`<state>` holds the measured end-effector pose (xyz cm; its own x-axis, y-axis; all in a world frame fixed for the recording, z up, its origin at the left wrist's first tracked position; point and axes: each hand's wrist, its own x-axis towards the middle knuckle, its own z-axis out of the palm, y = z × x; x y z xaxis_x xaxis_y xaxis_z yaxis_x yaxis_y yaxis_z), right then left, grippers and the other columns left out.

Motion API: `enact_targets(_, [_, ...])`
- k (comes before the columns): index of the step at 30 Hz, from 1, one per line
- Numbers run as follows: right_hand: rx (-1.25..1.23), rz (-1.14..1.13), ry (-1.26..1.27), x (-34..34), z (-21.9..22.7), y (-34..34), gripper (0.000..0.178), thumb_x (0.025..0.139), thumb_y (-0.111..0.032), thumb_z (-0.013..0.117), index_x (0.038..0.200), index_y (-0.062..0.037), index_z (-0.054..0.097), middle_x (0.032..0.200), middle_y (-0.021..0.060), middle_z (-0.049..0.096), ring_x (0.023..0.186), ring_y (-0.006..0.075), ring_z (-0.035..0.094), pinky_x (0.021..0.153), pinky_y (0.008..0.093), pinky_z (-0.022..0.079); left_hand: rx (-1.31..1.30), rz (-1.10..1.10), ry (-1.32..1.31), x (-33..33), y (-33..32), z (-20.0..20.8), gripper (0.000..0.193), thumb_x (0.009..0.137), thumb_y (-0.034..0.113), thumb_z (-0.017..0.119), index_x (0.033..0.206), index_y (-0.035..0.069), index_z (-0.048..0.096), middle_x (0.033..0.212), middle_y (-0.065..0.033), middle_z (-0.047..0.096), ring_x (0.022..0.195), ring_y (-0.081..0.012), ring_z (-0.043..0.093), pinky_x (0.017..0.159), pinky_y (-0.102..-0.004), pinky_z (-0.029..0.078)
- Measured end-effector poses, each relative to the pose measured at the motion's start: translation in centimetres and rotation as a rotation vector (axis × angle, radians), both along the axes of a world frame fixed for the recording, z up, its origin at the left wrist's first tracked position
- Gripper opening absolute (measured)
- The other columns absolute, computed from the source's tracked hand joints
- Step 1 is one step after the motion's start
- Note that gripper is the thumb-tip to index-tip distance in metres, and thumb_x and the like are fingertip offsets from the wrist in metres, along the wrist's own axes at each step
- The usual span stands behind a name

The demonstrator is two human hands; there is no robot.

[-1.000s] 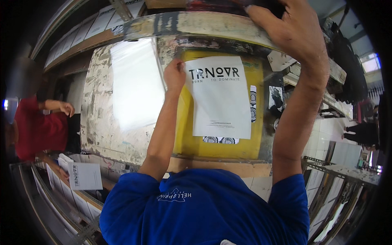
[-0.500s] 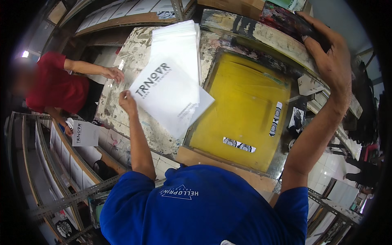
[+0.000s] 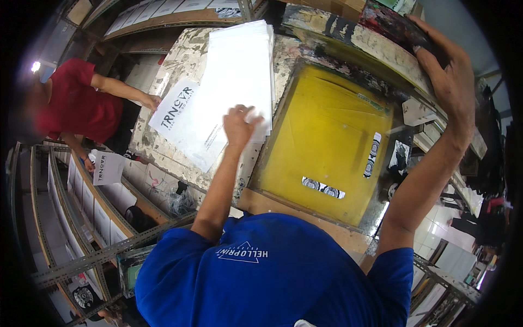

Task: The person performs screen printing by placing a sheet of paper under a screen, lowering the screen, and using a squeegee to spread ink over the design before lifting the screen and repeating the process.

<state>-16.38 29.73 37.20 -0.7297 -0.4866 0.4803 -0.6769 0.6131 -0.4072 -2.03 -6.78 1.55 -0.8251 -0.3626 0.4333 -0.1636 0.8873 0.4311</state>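
Observation:
My left hand (image 3: 239, 128) is over a stack of white bags or sheets (image 3: 239, 60), slightly blurred. Its fingers are bent and apart, with nothing visibly held. A white piece printed with dark lettering (image 3: 188, 122) lies at the stack's left side, and a co-worker's hand (image 3: 152, 102) grips its far left corner. My right hand (image 3: 449, 82) is raised at the far right, its fingers wrapped around the end of a dark, ink-stained piece with red smears (image 3: 389, 24). Below it lies a yellow screen-printing panel (image 3: 321, 131) with two black-and-white strips on it.
A co-worker in a red shirt (image 3: 81, 98) stands at the left, another printed piece (image 3: 109, 168) in their lower hand. Metal racks (image 3: 81, 201) with stacked white goods fill the lower left. An ink-stained beam (image 3: 348, 38) crosses behind the panel. The table surface (image 3: 182, 57) is stained.
My left hand has let go of the printed piece and moved right over the stack. The piece has shifted left to the co-worker's hand. My right hand keeps its hold.

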Motion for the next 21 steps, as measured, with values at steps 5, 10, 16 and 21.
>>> enact_targets(5, [-0.019,0.022,-0.024,-0.2,0.0,0.3,0.049,0.091,-0.013,0.061,0.14,-0.0087,0.065,0.115,0.0123,0.074,0.1,0.0168,0.069,0.094,0.0297,0.052,0.197,0.096,-0.009,-0.5,2.7,-3.9,0.02,0.08,0.027,0.086,0.087,0.009,0.078,0.095,-0.0046,0.07,0.086,-0.026,0.064,0.076,-0.0391,0.049])
enact_targets(10, [0.008,-0.122,0.093,3.7,1.7,-3.8,0.048,0.081,-0.01,0.063,0.127,0.0003,0.07,0.1,0.0133,0.076,0.083,0.019,0.07,0.083,0.0318,0.057,0.51,-0.006,0.124,-1.7,2.9,-1.9,0.011,0.081,0.011,0.084,0.082,0.004,0.076,0.091,-0.0059,0.07,0.071,-0.0174,0.06,0.064,-0.0324,0.049])
enact_targets(16, [0.045,-0.117,0.274,3.4,1.1,-3.2,0.045,0.077,-0.009,0.063,0.119,0.004,0.074,0.09,0.0134,0.077,0.073,0.0174,0.069,0.074,0.0305,0.058,0.328,-0.32,-0.32,0.9,6.9,1.9,0.047,0.084,0.041,0.082,0.117,0.008,0.075,0.133,-0.014,0.064,0.124,-0.0316,0.058,0.102,-0.0433,0.046])
enact_targets(21, [0.035,-0.115,0.003,3.5,2.8,-3.4,0.041,0.081,-0.012,0.063,0.118,0.0014,0.075,0.088,0.0118,0.076,0.07,0.0168,0.066,0.069,0.0299,0.056,-0.047,-0.379,-0.441,1.7,8.7,-2.8,0.083,0.084,0.063,0.073,0.149,0.015,0.055,0.164,-0.0146,0.037,0.151,-0.0446,0.028,0.118,-0.0611,0.024])
